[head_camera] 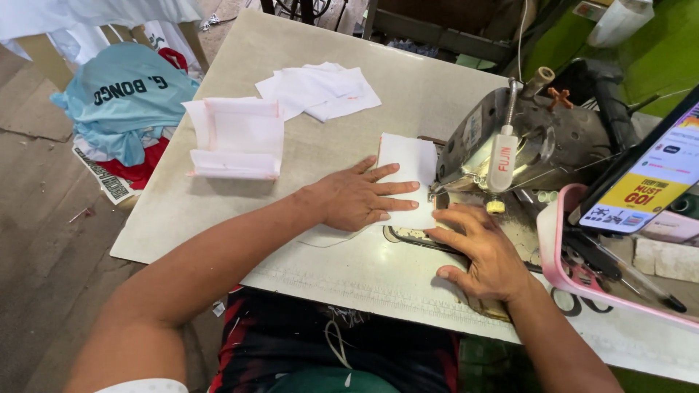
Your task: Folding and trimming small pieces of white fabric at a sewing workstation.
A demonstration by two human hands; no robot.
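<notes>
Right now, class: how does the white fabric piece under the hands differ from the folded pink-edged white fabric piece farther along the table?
The white fabric piece lies flat beneath the left hand, at the sewing machine; the folded pink-edged piece sits untouched, apart. The first looks plain white; the second shows pink edging. Both rest on the table.

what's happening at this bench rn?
A person sits at a sewing machine. Their left hand lies flat on a white fabric piece, pressing it to the table beside the needle area. The right hand rests at the fabric's near edge by the machine bed. More white pieces and a folded stack lie further back.
</notes>
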